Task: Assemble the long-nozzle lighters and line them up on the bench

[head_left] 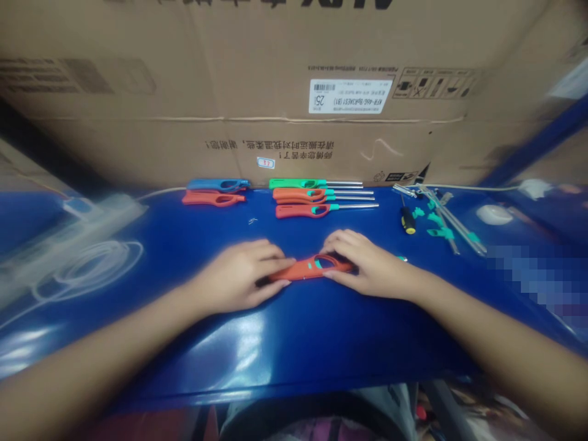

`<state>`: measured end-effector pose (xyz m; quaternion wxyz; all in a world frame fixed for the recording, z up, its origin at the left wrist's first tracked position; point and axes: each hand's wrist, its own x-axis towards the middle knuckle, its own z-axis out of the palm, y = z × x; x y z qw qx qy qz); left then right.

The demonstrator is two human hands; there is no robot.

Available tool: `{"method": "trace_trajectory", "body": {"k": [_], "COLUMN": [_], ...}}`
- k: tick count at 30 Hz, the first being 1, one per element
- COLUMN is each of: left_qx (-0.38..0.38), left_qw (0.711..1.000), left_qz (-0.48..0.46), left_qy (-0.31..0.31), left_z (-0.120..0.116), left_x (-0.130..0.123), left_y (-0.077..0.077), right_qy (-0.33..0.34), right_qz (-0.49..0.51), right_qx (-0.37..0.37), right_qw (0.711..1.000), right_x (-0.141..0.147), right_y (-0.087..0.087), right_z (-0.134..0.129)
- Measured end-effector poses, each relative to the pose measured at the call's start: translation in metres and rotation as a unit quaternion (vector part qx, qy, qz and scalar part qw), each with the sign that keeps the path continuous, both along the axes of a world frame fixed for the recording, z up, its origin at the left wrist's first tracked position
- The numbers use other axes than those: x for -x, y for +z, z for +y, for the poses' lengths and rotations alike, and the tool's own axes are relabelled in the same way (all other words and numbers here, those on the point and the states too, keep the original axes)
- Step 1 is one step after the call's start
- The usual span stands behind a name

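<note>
Both my hands grip one orange-red lighter just above the blue tabletop. My left hand pinches its handle end between thumb and fingers. At the other end, around the trigger opening, my right hand is closed on it. A green trigger piece shows in the body, and a bit of metal tube tip peeks out beyond my right wrist. Behind my hands lie a green lighter, an orange lighter and a red lighter, each with a metal tube.
At the back left lie a blue lighter body and a red one. A screwdriver, green triggers and metal tubes are at right. A coiled white cable lies left. A cardboard wall closes the back.
</note>
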<state>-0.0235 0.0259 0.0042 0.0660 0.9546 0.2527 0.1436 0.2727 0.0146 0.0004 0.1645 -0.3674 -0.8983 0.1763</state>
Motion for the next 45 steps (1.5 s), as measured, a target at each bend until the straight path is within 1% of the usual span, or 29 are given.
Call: {"method": "trace_trajectory", "body": {"k": [8, 16, 24, 26, 29, 32, 37, 40, 42, 45], "left_qx": [-0.013, -0.038, -0.02, -0.031, -0.057, -0.067, -0.026, 0.012, 0.031, 0.044], "left_qw": [1.0, 0.999, 1.0, 0.999, 0.998, 0.998, 0.999, 0.999, 0.997, 0.996], "left_qz": [0.003, -0.014, 0.005, 0.002, -0.002, -0.005, -0.031, -0.031, -0.033, -0.034], "left_qy": [0.005, 0.001, 0.01, 0.007, -0.002, 0.0, 0.025, 0.044, 0.055, 0.063], "left_z": [-0.001, 0.0, -0.001, -0.002, -0.002, -0.001, -0.002, -0.003, -0.004, -0.006], "left_x": [-0.002, -0.001, -0.003, -0.004, -0.004, -0.004, -0.006, -0.008, -0.009, -0.01], "left_y": [-0.002, -0.002, 0.0, -0.002, -0.005, -0.009, -0.01, -0.009, -0.009, -0.008], "right_qy": [0.006, 0.017, 0.001, 0.002, 0.011, 0.023, 0.023, 0.011, 0.004, 0.005], "right_qz": [-0.014, 0.014, -0.003, -0.016, -0.05, -0.057, -0.028, -0.038, -0.049, -0.058], "right_qx": [-0.015, -0.027, -0.013, -0.026, -0.076, -0.112, -0.128, -0.14, -0.161, -0.187], "right_qw": [1.0, 0.999, 1.0, 1.0, 0.996, 0.992, 0.991, 0.989, 0.986, 0.981], "right_x": [0.0, -0.002, 0.0, 0.001, 0.001, 0.0, -0.002, -0.001, 0.001, 0.002], "right_y": [0.0, 0.003, -0.002, -0.002, 0.0, 0.001, 0.001, 0.001, 0.0, 0.001], "right_z": [0.001, 0.002, 0.003, 0.002, 0.002, 0.002, 0.003, 0.001, 0.0, -0.002]}}
